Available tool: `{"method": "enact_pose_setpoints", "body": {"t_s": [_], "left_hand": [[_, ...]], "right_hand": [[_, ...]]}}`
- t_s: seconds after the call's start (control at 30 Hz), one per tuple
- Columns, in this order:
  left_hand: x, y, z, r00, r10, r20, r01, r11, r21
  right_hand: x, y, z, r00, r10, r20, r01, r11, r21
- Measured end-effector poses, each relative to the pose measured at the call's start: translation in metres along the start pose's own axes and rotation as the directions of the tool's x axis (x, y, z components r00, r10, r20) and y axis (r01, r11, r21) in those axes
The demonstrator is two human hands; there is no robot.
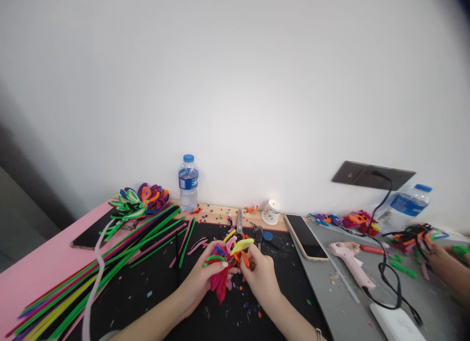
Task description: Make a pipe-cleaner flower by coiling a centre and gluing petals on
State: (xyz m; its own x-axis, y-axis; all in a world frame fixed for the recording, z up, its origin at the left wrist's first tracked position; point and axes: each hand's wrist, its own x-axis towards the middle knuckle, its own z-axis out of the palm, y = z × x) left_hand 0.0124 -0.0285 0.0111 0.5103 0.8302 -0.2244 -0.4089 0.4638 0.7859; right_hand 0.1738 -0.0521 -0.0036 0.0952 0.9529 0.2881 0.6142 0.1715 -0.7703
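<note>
Above the black mat, my left hand (pixel 205 270) is closed around a multicoloured pipe-cleaner flower (pixel 220 282) with pink, red, green and blue loops. My right hand (pixel 261 272) pinches an orange loop at the flower's right side, beneath a yellow loop that sticks up. The fingertips partly hide the flower's middle. Just beyond the hands lie scissors (pixel 240 221) and a key bunch with a blue round tag (pixel 268 236). Loose pink pipe-cleaner pieces (pixel 198 245) rest left of the flower.
Long pipe cleaners (pixel 110 262) spread over the left side, near finished flowers (pixel 137 201) and a dark phone (pixel 95 228). A water bottle (pixel 188 184) and paper cup (pixel 271 212) stand by the wall. Rightward are another phone (pixel 306 237), a pink glue gun (pixel 351 265) with cable, and another person's hand (pixel 446 262).
</note>
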Motion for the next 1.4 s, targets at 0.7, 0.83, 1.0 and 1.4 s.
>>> {"method": "enact_pose_setpoints", "body": {"t_s": [0.7,0.83,1.0,1.4], "left_hand": [[0.002,-0.0031,-0.0046,0.999,0.012,0.049,-0.011,1.0,-0.014],[0.0013,-0.0015,-0.0032,0.999,0.01,0.054,-0.009,1.0,-0.015],[0.0021,0.0,-0.0038,0.998,-0.002,0.065,0.003,1.0,-0.024],[-0.0006,0.0011,-0.0011,0.999,-0.003,0.049,0.005,0.999,-0.046]], "right_hand": [[0.0,0.0008,0.0006,1.0,-0.018,-0.01,0.017,0.999,-0.027],[-0.0005,0.0007,0.0007,1.0,-0.007,0.001,0.007,1.0,-0.021],[0.0001,0.0008,0.0004,1.0,-0.009,0.001,0.009,1.0,-0.021],[-0.0007,0.0017,0.0007,1.0,-0.014,0.002,0.014,1.0,-0.022]]}}
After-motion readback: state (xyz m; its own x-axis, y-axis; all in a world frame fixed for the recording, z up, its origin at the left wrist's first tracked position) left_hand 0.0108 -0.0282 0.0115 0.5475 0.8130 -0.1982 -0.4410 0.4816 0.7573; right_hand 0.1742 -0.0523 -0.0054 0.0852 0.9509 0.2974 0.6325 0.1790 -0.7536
